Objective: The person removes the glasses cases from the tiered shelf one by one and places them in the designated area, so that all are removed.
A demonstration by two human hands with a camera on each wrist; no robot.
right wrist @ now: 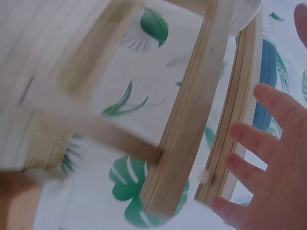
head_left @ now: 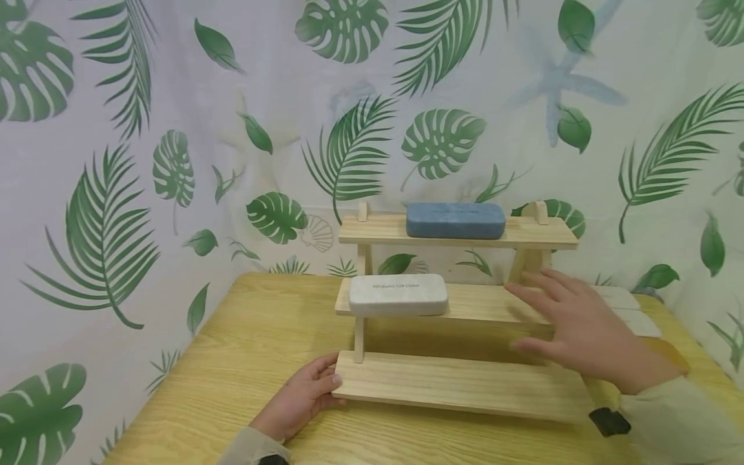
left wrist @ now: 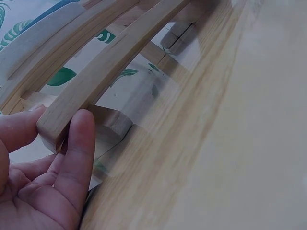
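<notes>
I pinch the bottom shelf (head_left: 459, 387) by its end with my left grip (head_left: 308, 391), presumably steadying the wooden stand (head_left: 473, 302), my right grip (head_left: 581, 323) spread wide and empty.

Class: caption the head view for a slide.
Left hand grips a wooden rack, right hand open near it; blue case one tier above white case.
</notes>
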